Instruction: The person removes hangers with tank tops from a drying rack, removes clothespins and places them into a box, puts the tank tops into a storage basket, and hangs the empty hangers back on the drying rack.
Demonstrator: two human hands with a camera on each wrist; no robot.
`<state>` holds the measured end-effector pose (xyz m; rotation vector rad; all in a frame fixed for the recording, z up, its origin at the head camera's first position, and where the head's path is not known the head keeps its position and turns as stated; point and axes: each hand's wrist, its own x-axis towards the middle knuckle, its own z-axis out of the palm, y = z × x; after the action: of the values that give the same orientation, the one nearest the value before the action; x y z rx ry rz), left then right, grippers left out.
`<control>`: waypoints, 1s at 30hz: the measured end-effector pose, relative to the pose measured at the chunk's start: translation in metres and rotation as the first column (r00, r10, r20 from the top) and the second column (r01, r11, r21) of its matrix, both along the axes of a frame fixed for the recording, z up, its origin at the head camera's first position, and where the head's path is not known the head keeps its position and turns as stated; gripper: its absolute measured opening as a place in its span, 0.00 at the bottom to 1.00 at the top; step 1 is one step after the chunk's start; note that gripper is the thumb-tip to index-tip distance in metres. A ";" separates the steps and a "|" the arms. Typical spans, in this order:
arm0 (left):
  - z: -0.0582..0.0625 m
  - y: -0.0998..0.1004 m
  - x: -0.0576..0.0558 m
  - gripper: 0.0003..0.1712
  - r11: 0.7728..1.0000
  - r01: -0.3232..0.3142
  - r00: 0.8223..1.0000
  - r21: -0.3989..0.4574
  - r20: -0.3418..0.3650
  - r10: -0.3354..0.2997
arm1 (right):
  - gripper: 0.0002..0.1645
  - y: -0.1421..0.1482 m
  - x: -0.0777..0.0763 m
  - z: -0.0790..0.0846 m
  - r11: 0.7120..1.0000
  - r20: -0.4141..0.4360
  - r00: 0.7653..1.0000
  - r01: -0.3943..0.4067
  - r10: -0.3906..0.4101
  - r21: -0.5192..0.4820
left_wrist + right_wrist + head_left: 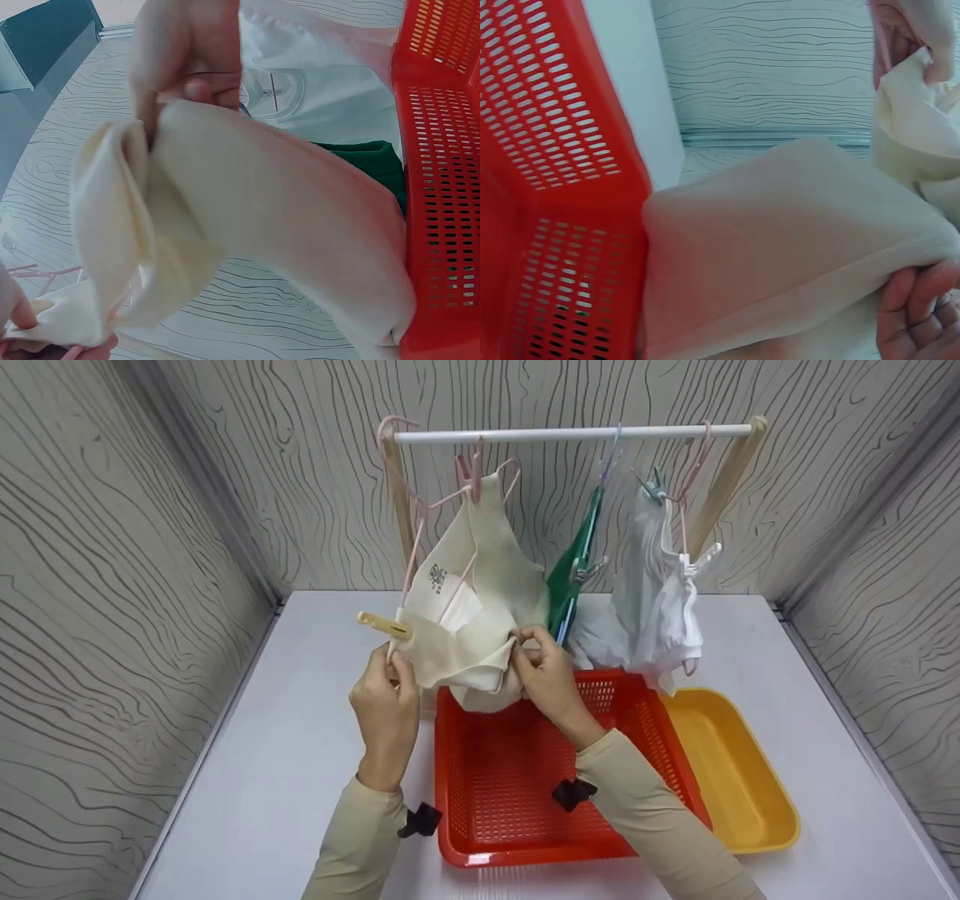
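Observation:
A cream cloth (491, 562) with a small dark print hangs from a pink hanger (411, 562). A pink clothespin (475, 480) clips its top, and a yellow clothespin (384, 625) sits at its left corner. Just below that yellow clothespin, my left hand (386, 709) pinches the hanger's corner along with the cloth. My right hand (551, 679) pinches the cloth's folded edge between thumb and fingers, pulling it out to the right. In the right wrist view the cloth (795, 247) spreads wide beside my right fingers (900, 307).
A white rod (570, 433) on wooden legs carries the hangers. Right of the cream cloth hang a green cloth (574, 562) and white clothes (649, 585), both with clothespins. Beneath stands a red perforated basket (540, 855), overlapping a yellow tray (787, 817) at its right.

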<state>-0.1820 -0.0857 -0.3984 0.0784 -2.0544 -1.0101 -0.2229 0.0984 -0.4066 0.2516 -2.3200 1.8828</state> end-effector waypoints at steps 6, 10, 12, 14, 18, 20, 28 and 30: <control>-0.004 -0.001 -0.001 0.10 1.000 -0.024 1.000 -0.017 -0.007 0.024 | 0.04 0.000 -0.002 -0.024 0.990 0.107 0.994 -0.036 0.022 0.133; -0.005 -0.002 -0.001 0.10 0.999 -0.032 0.999 -0.024 -0.011 0.032 | 0.07 0.004 -0.001 -0.034 0.964 0.197 0.978 -0.112 0.065 0.241; -0.005 -0.002 -0.001 0.10 0.999 -0.037 0.999 -0.027 -0.014 0.037 | 0.07 0.006 -0.001 -0.038 0.945 0.245 0.967 -0.147 0.074 0.293; -0.005 -0.003 -0.001 0.10 0.999 -0.039 0.999 -0.027 -0.014 0.038 | 0.07 0.009 -0.001 -0.041 0.928 0.284 0.957 -0.157 0.059 0.339; -0.006 -0.005 -0.001 0.10 0.999 -0.043 0.999 -0.023 -0.006 0.043 | 0.05 0.016 -0.004 -0.047 0.915 0.397 0.916 -0.117 -0.050 0.385; -0.007 -0.005 0.000 0.10 0.999 -0.045 0.999 -0.021 0.000 0.045 | 0.07 0.020 -0.007 -0.053 0.919 0.464 0.880 -0.094 -0.103 0.382; -0.007 -0.006 0.002 0.10 0.999 -0.039 0.999 -0.023 0.006 0.039 | 0.21 0.029 -0.020 -0.086 0.998 0.682 0.731 -0.036 -0.011 0.055; -0.007 -0.006 0.002 0.10 0.999 -0.039 0.999 -0.024 0.008 0.040 | 0.27 0.027 -0.021 -0.093 1.000 0.691 0.723 0.004 0.014 -0.024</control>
<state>-0.1797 -0.0921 -0.4055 0.1102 -2.0640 -0.9621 -0.2442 0.1259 -0.4998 -0.5670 -2.7051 2.2882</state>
